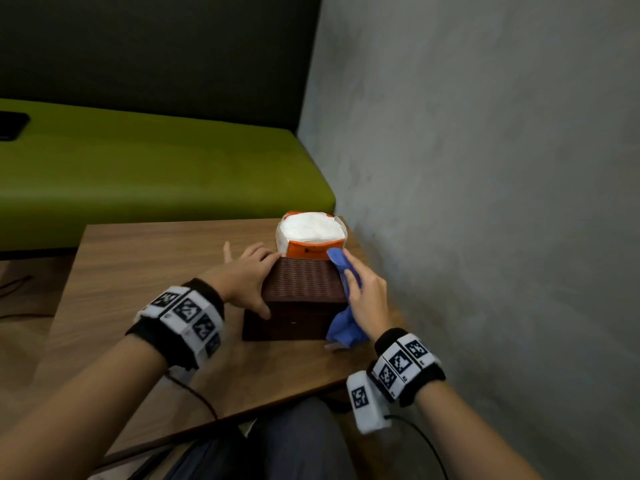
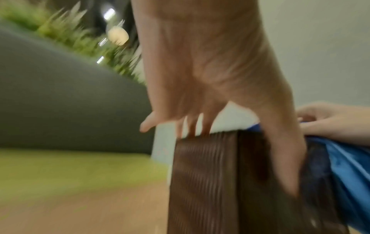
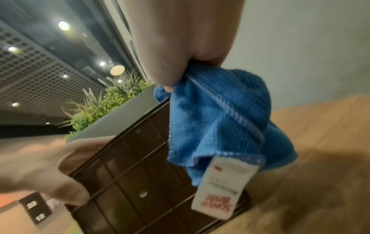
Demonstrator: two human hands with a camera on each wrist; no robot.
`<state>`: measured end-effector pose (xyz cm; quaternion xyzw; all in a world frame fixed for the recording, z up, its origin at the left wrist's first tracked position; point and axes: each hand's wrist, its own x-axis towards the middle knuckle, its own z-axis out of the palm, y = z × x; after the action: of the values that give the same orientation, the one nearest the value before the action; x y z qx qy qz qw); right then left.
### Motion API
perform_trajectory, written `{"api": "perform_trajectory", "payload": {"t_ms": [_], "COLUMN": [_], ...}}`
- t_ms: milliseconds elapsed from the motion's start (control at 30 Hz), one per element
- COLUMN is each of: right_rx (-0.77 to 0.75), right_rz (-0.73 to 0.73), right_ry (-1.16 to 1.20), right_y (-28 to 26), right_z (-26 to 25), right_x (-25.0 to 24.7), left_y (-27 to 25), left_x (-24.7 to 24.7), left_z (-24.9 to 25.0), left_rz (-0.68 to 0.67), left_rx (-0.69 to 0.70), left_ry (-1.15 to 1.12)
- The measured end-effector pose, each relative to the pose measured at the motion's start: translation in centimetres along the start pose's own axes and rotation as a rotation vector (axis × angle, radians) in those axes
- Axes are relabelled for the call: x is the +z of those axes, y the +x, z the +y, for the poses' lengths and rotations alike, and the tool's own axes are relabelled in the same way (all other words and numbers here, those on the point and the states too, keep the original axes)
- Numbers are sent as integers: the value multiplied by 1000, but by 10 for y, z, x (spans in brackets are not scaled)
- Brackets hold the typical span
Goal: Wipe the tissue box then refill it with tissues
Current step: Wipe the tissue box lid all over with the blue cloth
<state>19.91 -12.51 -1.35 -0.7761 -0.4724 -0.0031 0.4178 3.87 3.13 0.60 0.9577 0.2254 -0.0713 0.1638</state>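
A dark brown woven tissue box [image 1: 301, 289] lies on the wooden table [image 1: 138, 271], its gridded face toward me. My left hand [image 1: 254, 282] holds its left side, fingers [image 2: 192, 126] on the far top edge and thumb on the near face [image 3: 130, 174]. My right hand [image 1: 367, 299] grips a blue cloth [image 1: 343, 327] and holds it against the box's right side; in the right wrist view the cloth [image 3: 216, 118] hangs bunched with its white label showing. Just behind the box stands an opened orange pack of white tissues [image 1: 311, 233].
A grey wall [image 1: 485, 202] runs close along the table's right edge. A green bench seat [image 1: 156, 174] lies beyond the table, with a dark flat object [image 1: 12, 126] at its far left. My lap is under the near table edge.
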Motion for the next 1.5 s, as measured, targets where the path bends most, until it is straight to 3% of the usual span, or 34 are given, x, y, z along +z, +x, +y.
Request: {"api": "perform_trajectory", "payload": {"t_ms": [100, 267, 367, 500, 600, 700, 800, 967, 1133, 1300, 1433, 1500], "right_rx": [-53, -60, -29, -18, -155, -276, -387, -110, -358, -99, -336, -389], "right_rz": [43, 68, 88, 184, 74, -86, -145, -133, -309, -228, -333, -334], "right_ry": [-19, 55, 99, 137, 42, -179, -299, -376, -341, -435, -342, -273], "right_y": [-4, -19, -28, -3, 17, 13, 7, 38, 12, 45, 17, 10], "right_z": [-5, -10, -3, -8, -31, -50, -48, -43, -63, -42, -76, -65], "right_x": [11, 24, 21, 0, -10, 4, 12, 14, 22, 3, 25, 14], "left_y": [15, 34, 30, 18, 17, 9, 2, 9, 10, 17, 10, 8], "left_x": [-5, 15, 11, -6, 0, 14, 24, 20, 23, 19, 18, 17], "left_z": [31, 66, 64, 58, 46, 42, 35, 27, 17, 24, 24, 22], "left_rz": [-49, 81, 201, 465, 612, 568, 573, 485, 541, 510, 542, 534], "left_rx": [-35, -3, -11, 90, 201, 176, 128, 30, 16, 51, 90, 72], "left_ry": [111, -68, -187, -472, -701, -801, -851, -844, -881, -782, -860, -865]}}
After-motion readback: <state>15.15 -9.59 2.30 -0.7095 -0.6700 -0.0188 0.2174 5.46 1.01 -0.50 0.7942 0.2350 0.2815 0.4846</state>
